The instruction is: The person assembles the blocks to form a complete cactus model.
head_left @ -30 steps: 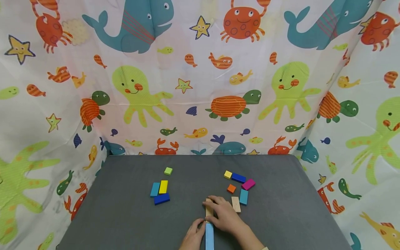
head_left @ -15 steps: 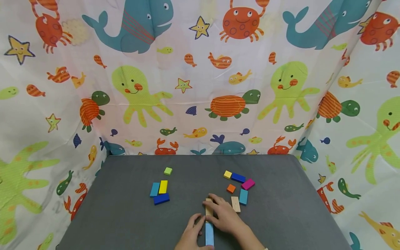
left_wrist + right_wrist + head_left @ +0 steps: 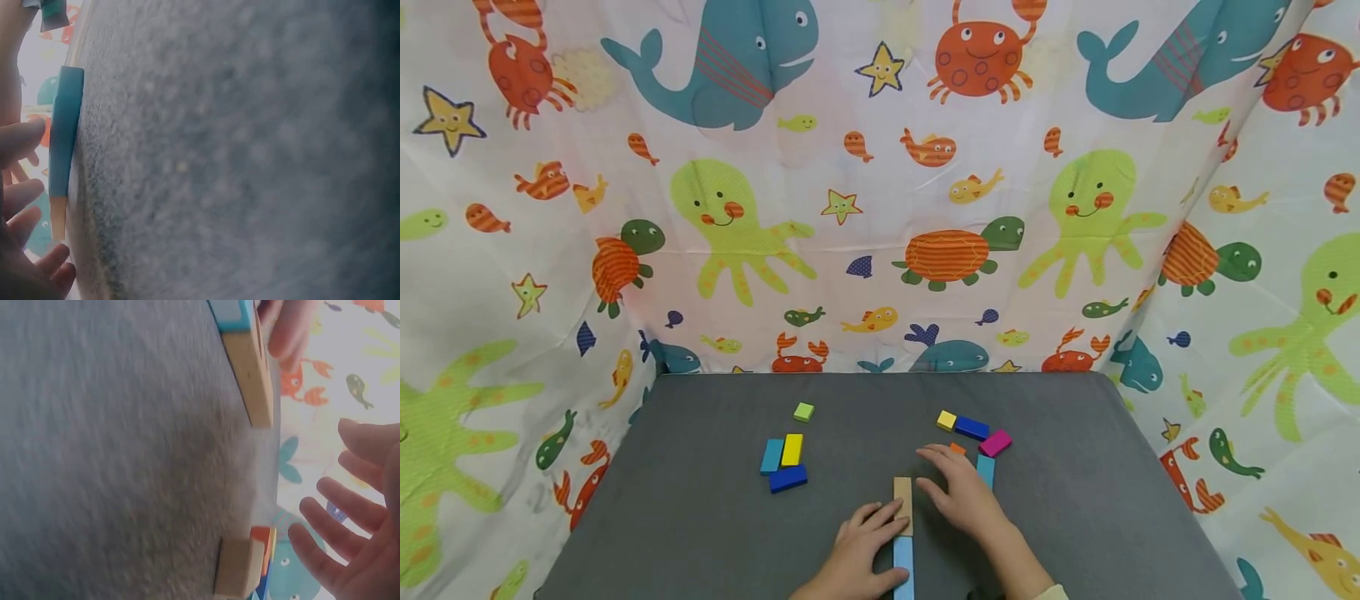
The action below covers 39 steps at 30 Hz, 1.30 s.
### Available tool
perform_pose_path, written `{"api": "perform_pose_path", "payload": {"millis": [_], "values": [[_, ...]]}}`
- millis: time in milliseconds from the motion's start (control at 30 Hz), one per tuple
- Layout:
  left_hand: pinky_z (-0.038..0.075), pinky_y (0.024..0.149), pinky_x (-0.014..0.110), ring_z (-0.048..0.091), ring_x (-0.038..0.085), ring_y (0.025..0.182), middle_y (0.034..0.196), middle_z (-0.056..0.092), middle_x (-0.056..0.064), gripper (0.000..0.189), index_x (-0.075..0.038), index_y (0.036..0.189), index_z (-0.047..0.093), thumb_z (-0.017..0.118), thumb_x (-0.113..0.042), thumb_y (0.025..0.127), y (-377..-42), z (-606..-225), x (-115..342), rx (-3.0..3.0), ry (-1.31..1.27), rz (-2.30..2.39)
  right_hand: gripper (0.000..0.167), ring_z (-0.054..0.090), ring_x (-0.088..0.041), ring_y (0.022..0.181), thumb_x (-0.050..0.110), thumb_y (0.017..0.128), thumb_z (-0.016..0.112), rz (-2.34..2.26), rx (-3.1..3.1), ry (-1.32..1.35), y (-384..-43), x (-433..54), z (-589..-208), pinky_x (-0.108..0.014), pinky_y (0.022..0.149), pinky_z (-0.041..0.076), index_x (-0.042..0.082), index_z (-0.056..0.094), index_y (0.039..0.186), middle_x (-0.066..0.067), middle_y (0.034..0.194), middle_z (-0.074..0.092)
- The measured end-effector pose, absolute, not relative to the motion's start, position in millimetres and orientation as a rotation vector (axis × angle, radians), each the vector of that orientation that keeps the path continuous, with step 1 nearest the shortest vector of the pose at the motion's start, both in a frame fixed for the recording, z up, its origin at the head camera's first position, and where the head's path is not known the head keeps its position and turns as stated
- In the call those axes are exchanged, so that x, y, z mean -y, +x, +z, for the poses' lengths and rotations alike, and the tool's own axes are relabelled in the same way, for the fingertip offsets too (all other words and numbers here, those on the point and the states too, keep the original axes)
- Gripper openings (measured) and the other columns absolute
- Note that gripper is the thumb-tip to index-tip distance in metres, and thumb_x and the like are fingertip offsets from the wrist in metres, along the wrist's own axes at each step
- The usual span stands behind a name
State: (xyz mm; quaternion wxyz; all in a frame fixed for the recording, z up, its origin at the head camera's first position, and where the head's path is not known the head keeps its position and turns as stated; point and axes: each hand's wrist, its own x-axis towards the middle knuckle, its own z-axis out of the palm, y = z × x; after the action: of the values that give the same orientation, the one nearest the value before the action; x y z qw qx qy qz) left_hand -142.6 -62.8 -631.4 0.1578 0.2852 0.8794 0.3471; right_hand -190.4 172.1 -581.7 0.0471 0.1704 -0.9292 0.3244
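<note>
A light blue block (image 3: 904, 567) and a plain wooden block (image 3: 906, 493) lie end to end in a line on the grey table. My left hand (image 3: 853, 554) lies along their left side, fingers over the wooden block and thumb over the light blue one. To their right, my right hand (image 3: 966, 496) is raised with fingers spread and nothing in it. In the head view it covers a second wooden block (image 3: 234, 569), which shows below the fingers in the right wrist view. An orange cube (image 3: 957, 448) peeks out beyond its fingers.
Right of centre are yellow (image 3: 947, 420), dark blue (image 3: 972, 428), magenta (image 3: 996, 443) and teal (image 3: 986, 471) blocks. On the left lie a green cube (image 3: 803, 412) and teal (image 3: 772, 457), yellow (image 3: 792, 450) and blue (image 3: 787, 478) blocks. A sea-animal curtain (image 3: 880, 233) surrounds the table.
My right hand has let go of the wooden block in the line and moved right, over the loose wooden block. My left hand has shifted forward onto the lined-up blocks.
</note>
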Motion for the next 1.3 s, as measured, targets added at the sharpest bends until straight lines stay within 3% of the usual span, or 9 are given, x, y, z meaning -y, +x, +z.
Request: {"api": "perform_pose_path", "payload": {"millis": [300, 833, 1100, 1300], "values": [[0.039, 0.101, 0.062, 0.035, 0.033, 0.143, 0.164, 0.032, -0.010, 0.065, -0.040, 0.152, 0.044, 0.060, -0.062, 0.093, -143.1, -624.4, 59.8, -2.526, 0.788, 0.843, 0.044, 0.060, -0.031, 0.127, 0.023, 0.090, 0.078, 0.917, 2.849, 0.284, -204.4, -186.4, -576.4, -0.055, 0.102, 0.049, 0.015, 0.067, 0.132, -0.009, 0.136, 0.064], [0.044, 0.099, 0.053, 0.042, 0.024, 0.137, 0.160, 0.037, -0.012, 0.063, -0.043, 0.149, 0.046, 0.065, -0.059, 0.091, -140.3, -607.9, 54.1, -2.565, 0.755, 0.657, 0.047, 0.061, -0.036, 0.124, 0.023, 0.088, 0.079, 0.801, 2.922, 0.197, -221.1, -199.8, -579.1, -0.058, 0.100, 0.049, 0.011, 0.067, 0.132, -0.014, 0.133, 0.065], [0.044, 0.099, 0.051, 0.042, 0.022, 0.138, 0.160, 0.036, -0.014, 0.063, -0.044, 0.149, 0.045, 0.065, -0.060, 0.091, -140.3, -609.0, 55.5, -2.569, 0.742, 0.652, 0.051, 0.061, -0.037, 0.122, 0.030, 0.086, 0.082, 0.675, 2.973, 0.135, -223.7, -201.8, -585.0, -0.058, 0.100, 0.048, 0.013, 0.067, 0.132, -0.014, 0.132, 0.066], [0.043, 0.098, 0.051, 0.042, 0.021, 0.138, 0.160, 0.036, -0.017, 0.062, -0.049, 0.147, 0.045, 0.065, -0.062, 0.089, -142.1, -611.6, 55.3, -2.563, 0.718, 0.651, 0.055, 0.064, -0.036, 0.114, 0.037, 0.082, 0.084, 0.587, 3.001, 0.095, -225.4, -201.9, -589.7, -0.058, 0.093, 0.050, 0.012, 0.069, 0.128, -0.013, 0.124, 0.070]]}}
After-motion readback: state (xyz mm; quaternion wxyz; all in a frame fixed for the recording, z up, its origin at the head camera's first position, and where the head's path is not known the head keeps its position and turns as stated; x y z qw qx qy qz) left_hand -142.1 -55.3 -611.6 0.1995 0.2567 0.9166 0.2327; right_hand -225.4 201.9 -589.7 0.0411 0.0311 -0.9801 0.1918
